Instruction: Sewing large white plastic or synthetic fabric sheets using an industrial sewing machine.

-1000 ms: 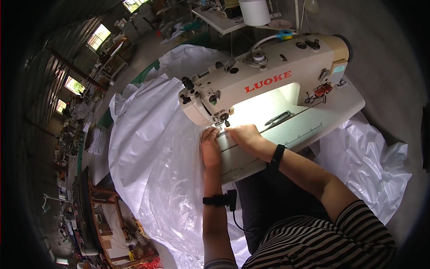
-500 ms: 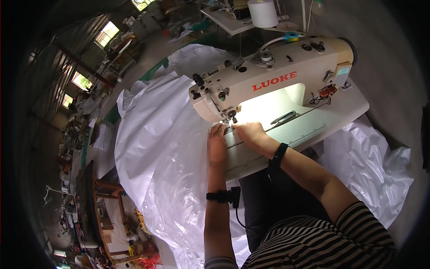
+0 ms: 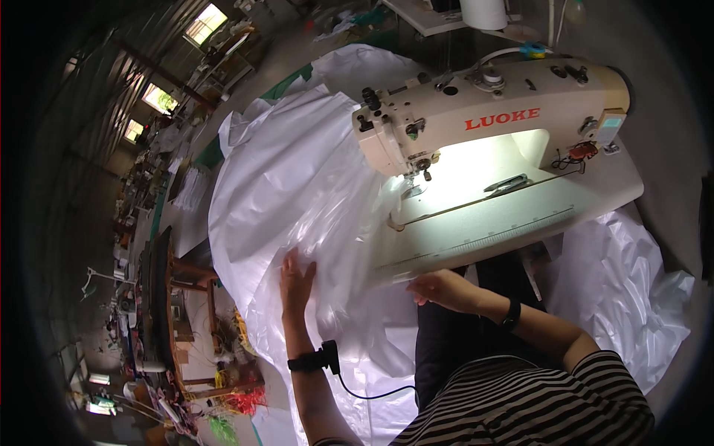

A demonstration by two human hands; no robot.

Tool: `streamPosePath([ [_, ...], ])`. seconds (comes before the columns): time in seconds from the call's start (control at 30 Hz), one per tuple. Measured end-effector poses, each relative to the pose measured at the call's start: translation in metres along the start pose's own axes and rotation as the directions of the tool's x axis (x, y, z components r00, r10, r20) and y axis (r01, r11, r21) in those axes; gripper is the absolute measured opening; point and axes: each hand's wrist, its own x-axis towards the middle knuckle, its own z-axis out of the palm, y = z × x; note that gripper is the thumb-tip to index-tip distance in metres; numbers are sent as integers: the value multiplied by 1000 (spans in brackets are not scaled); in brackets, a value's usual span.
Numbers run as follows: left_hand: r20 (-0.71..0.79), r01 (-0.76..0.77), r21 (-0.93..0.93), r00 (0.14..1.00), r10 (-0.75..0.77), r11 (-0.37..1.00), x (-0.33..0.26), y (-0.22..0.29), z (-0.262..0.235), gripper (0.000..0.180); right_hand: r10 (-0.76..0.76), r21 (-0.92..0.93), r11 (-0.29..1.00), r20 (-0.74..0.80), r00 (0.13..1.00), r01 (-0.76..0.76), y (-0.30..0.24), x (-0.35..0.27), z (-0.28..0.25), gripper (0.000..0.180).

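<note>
A large glossy white plastic sheet spreads left of the sewing machine and drapes down past the front of its bed. My left hand lies on the sheet with its fingers apart. At the near edge of the machine bed, my right hand is closed, its fingertips pinching the sheet's edge. The presser foot stands beside the sheet's right border, under the machine's head. A lamp lights the bed there.
Thread snips lie on the machine bed. More white plastic hangs at the right of the bed. A white thread cone stands behind. A wooden frame and cluttered tables are at the left.
Both hands have left the presser foot area and come nearer to me, the left one also moving left across the sheet. The sheet's edge has shifted toward me; the view has swung slightly.
</note>
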Motion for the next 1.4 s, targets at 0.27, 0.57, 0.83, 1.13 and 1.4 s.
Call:
streamPosePath([
  [0.27, -22, 30, 7, 999, -30, 1000, -36, -8, -13, 15, 228, 683, 640, 270, 935, -353, 38, 38, 74, 30],
  [0.57, 2, 234, -396, 967, -254, 888, -61, -6, -59, 13, 228, 203, 923, 395, 890, -327, 16, 24, 71, 38],
  [0.83, 157, 381, -270, 924, -350, 884, -99, -40, -109, 14, 324, 451, 757, 370, 871, -473, 9, -58, 25, 44],
  [1.13, -93, -256, -201, 966, 241, 946, 1, 74, -99, 17, 430, 462, 754, 189, 883, -467, 14, -106, 4, 37],
  [1.4, 376, -139, 19, 919, 121, 990, 104, 68, 50, 82, 428, 133, 888, 111, 897, -440, -27, -118, 12, 41],
])
